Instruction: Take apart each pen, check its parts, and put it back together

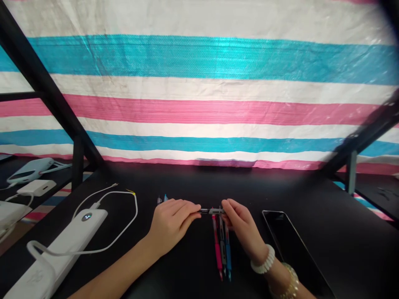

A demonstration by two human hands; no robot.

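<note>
Between my two hands a dark grey pen point(214, 211) is held level above the table. My left hand point(173, 222) pinches its left end, and my right hand point(241, 220) grips the right end, fingers closed. Just under it lie a pink pen point(217, 249), a grey pen point(222, 251) and a blue pen point(228, 253), side by side and pointing toward me. Their far ends are partly hidden by the held pen and my right fingers. Behind my left hand, the tips of a dark pen point(159, 200) and a light blue pen point(166, 197) stick out.
A smartphone point(293, 245) lies on the black table point(183, 274) right of my hand. At left sits a white power bank point(62, 253) with a looping white cable point(120, 236). Black frame bars point(46, 91) slope on both sides, and a striped sheet point(199, 112) hangs behind.
</note>
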